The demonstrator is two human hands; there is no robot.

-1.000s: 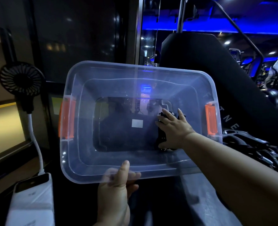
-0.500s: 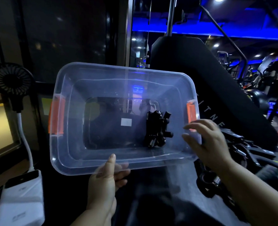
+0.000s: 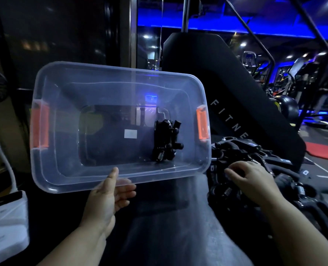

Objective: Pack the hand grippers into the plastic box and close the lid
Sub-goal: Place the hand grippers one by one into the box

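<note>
Thumb over the near rim, fingers underneath showing through the plastic: left grip [image 3: 109, 196] is clamped on the plastic box [image 3: 121, 72], which is held up and tilted open toward us. Orange latches [image 3: 41, 129] sit on both short ends. One black bundle of hand grippers [image 3: 166, 141] lies on the box floor, right of centre. Right grip [image 3: 253, 179] rests on the loose pile [image 3: 236, 148] of black grippers just beside the box's right corner, fingers bent. Has it got one pinched? Cannot tell. White power bank [image 3: 5, 217] lies far left.
</note>
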